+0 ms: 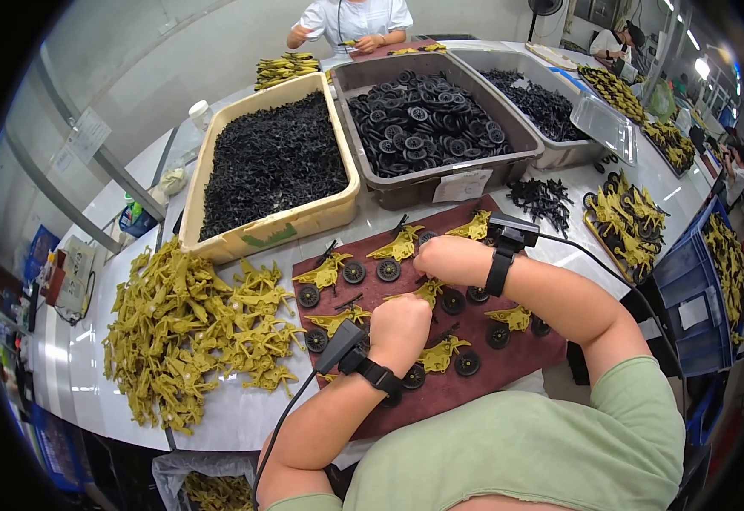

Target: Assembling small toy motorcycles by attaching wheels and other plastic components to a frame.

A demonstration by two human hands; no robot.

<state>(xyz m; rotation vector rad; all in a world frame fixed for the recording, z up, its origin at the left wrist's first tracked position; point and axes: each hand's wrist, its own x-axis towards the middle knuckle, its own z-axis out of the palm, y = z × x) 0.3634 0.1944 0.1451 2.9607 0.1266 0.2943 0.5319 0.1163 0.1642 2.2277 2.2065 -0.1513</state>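
On a dark red mat [525, 362] lie rows of yellow toy motorbike bodies [321, 272], each with loose black spoked wheels [354, 272] and a thin black part beside it. My left hand [401, 328] is closed over the middle of the mat, right by a yellow toy motorbike body [428, 292]. Close ahead of it, my right hand [450, 258] is curled above the mat near another row of bodies. The backs of my hands hide the fingertips and anything pinched in them. Both wrists carry a black strap with a small cabled device.
A big heap of yellow bodies [176, 332] spreads on the left. Beyond the mat stand a cream bin [348, 200] of small black parts, a brown bin [440, 180] of wheels and a grey bin [559, 155]. Finished-looking bikes fill a tray [623, 221] at right. A co-worker [356, 21] sits opposite.
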